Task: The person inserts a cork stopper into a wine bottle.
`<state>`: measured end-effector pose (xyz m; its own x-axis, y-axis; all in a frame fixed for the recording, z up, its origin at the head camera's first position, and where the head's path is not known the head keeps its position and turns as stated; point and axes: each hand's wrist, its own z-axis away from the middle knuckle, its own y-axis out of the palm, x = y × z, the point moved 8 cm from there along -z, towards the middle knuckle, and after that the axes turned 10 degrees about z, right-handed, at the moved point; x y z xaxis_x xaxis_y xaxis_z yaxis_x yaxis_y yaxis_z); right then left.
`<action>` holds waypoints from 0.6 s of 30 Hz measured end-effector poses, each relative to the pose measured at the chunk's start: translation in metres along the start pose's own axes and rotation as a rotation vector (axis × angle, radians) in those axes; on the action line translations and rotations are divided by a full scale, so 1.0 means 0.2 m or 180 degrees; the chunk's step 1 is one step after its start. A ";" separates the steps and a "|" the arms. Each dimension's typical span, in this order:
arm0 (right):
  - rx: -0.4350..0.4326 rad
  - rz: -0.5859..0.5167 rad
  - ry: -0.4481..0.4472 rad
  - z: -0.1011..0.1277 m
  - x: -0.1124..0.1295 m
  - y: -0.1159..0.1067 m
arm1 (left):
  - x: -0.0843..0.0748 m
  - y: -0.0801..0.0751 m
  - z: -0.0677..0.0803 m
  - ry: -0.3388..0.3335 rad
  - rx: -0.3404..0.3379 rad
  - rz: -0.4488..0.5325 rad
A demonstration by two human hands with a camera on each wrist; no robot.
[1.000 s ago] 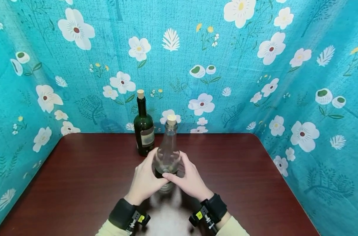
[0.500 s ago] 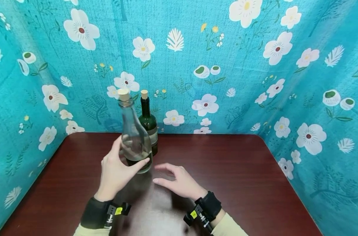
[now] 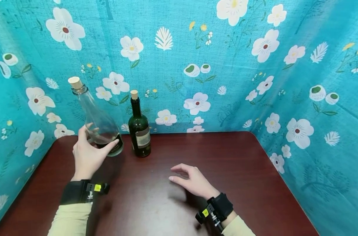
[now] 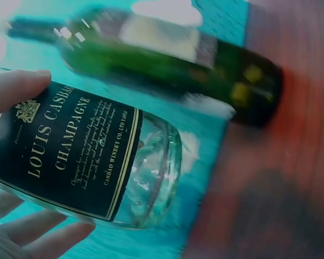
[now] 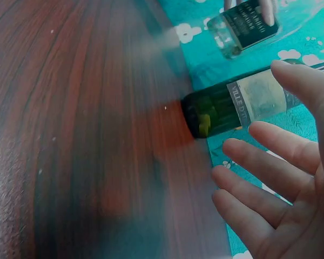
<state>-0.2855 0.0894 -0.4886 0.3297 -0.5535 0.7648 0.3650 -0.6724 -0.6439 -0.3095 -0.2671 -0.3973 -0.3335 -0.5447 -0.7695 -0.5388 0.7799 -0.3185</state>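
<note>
Nearest to you, your right hand [image 3: 192,180] is hovering just above the dark red surface [image 3: 241,183] with its fingers spread and relaxed, gripping nothing; seen from the right wrist, its fingertips [image 5: 243,148] are pointing toward the bottles. Toward 10 o'clock from it, your left hand [image 3: 88,154] is wrapping thumb and fingers around the lower body of the clear bottle [image 3: 97,123], holding it off the surface and tilting it so the corked neck is leaning toward 11 o'clock. From the left wrist, that bottle's black label [image 4: 70,148] is reading "LOUIS CASBAO CHAMPAGNE". Just at 3 o'clock of the clear bottle, 1 dark green bottle [image 3: 139,131] is standing upright on the surface, corked, close beside it but not touching. Behind both bottles, the teal flowered cloth [image 3: 226,65] is hanging around the surface's far edge and sides.
</note>
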 end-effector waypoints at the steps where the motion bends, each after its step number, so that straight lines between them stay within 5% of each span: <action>1: -0.0008 0.0005 0.0008 0.01 -0.01 0.00 | 0.04 0.01 -0.01 -0.0058 0.0039 -0.0003; 10: -0.0061 0.0034 0.0049 0.04 -0.04 -0.02 | 0.32 0.12 -0.03 -0.0572 0.0333 -0.0114; 18: -0.0135 0.0067 0.0144 0.06 -0.06 -0.04 | 0.38 0.20 -0.02 -0.0638 0.0442 -0.0032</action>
<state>-0.2826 0.1080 -0.4927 0.2968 -0.5889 0.7518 0.3208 -0.6800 -0.6593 -0.3604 -0.2779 -0.4661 -0.1609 -0.4913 -0.8560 -0.4250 0.8173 -0.3891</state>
